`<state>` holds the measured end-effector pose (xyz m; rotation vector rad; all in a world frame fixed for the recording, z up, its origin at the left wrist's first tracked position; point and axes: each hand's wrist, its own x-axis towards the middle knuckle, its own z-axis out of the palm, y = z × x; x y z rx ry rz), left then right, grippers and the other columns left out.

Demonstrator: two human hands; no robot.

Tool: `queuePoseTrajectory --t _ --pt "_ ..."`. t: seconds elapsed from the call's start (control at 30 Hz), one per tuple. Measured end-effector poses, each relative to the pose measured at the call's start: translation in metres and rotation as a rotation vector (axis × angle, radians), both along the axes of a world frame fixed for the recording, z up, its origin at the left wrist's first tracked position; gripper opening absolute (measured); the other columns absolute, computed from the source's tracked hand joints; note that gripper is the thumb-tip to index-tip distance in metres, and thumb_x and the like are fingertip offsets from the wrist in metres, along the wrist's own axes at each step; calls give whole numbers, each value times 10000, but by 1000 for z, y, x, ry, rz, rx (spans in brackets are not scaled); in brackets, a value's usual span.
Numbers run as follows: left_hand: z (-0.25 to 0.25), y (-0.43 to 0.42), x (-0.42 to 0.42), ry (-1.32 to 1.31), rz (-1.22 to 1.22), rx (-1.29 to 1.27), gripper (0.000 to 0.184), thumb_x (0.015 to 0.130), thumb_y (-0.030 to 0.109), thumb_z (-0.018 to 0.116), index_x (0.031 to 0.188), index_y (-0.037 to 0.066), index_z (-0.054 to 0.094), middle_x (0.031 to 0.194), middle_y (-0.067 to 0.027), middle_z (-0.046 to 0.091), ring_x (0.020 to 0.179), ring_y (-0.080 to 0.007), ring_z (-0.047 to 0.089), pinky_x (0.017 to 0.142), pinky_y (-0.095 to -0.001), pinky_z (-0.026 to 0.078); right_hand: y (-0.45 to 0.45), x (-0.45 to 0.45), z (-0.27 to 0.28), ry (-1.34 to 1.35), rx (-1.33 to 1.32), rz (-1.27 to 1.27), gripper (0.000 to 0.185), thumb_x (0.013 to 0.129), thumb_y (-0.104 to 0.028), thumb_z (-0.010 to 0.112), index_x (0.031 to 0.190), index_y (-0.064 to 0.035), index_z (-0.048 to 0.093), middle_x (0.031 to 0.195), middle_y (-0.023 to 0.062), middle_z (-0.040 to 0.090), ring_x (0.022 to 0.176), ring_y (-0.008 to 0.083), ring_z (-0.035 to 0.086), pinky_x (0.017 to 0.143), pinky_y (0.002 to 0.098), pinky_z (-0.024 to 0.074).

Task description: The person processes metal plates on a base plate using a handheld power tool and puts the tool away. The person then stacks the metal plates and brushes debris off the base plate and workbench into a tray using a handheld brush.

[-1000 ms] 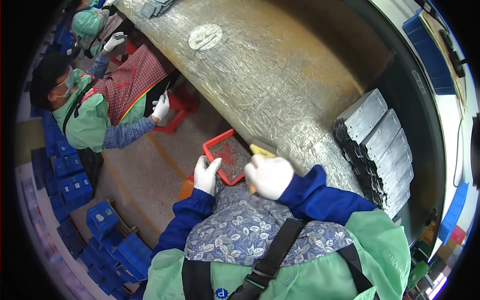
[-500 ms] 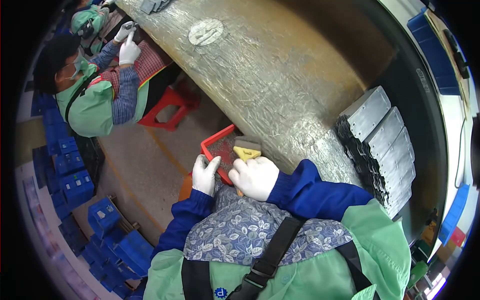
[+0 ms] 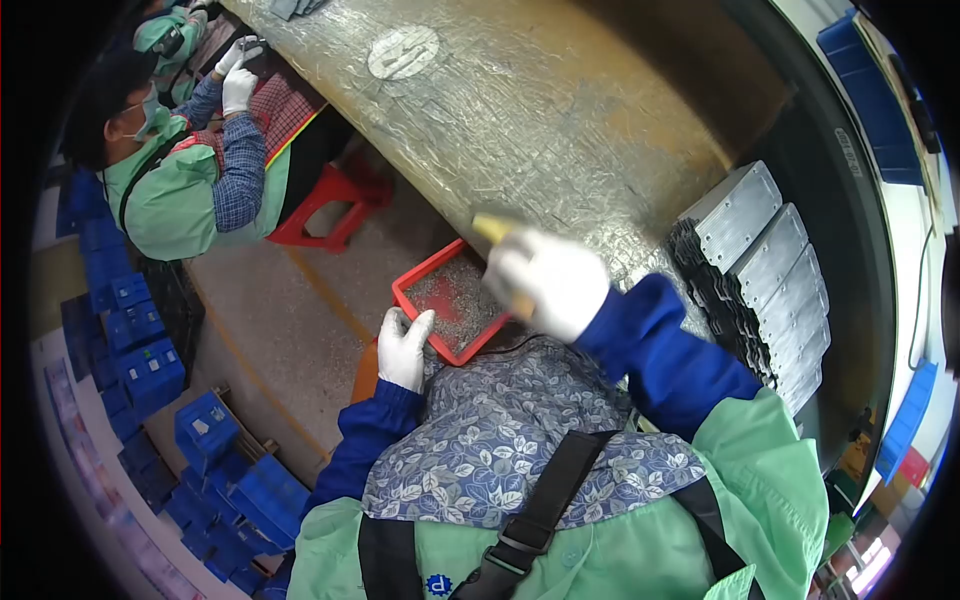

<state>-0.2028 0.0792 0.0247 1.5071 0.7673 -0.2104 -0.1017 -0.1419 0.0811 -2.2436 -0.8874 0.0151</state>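
My left hand (image 3: 403, 350), in a white glove, grips the near left rim of a red tray (image 3: 408, 286) at the table's edge. Small grey metal bits (image 3: 465, 305) are scattered over the tray's bottom. In my gloved right hand (image 3: 555, 280) is a brush (image 3: 492, 228) with a yellow head and a wooden handle, blurred by motion. The hand is closed round the handle, right of the tray, with the brush head over the table edge. The bristles are too smeared to make out.
A foil-like sheet covers the worktable (image 3: 560, 130). Stacked flat metal plates (image 3: 750, 270) stand at its right. A co-worker (image 3: 180, 190) sits at the left beside a red stool (image 3: 330, 210). Blue bins (image 3: 205, 430) line the floor on the left.
My right hand has swung the brush up and right, from over the tray to the table edge. More of the tray's inside shows. My left hand keeps its hold on the rim.
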Motion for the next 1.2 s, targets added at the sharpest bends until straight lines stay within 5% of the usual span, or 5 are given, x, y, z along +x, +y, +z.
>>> queuePoseTrajectory --t 0.1,0.3,0.6,1.0,1.2 --pt "2 -1 -1 5 -4 -9 151 834 130 613 892 36 511 769 -21 564 610 -66 494 517 -208 397 -22 30 -20 -31 113 -245 91 772 -176 607 810 -102 571 807 94 563 690 285 587 601 362 496" --pt "0 1 0 6 9 -50 145 836 93 608 922 23 515 830 -40 575 705 -86 522 620 -224 430 -32 -23 -3 66 20 -63 118 702 -134 639 792 -103 569 765 86 541 656 268 582 587 361 486" --pt "1 3 1 31 -17 -53 185 837 80 599 980 -3 517 907 -63 581 801 -111 540 725 -248 443 -49 -30 -10 71 36 -216 130 698 -136 648 813 -103 597 800 76 562 679 258 597 589 350 499" --pt "9 -1 5 111 -51 -10 190 848 85 582 1003 -1 514 907 -75 586 755 -119 558 651 -249 465 -73 -46 3 187 92 -267 152 695 -45 646 842 -70 615 841 89 590 735 244 623 638 309 513" --pt "11 -9 5 66 -4 -56 170 851 97 583 986 16 517 870 -56 584 666 -99 546 571 -221 444 -98 -49 -6 -80 -40 -456 166 694 -77 660 838 -85 578 814 75 568 598 220 599 503 295 496"
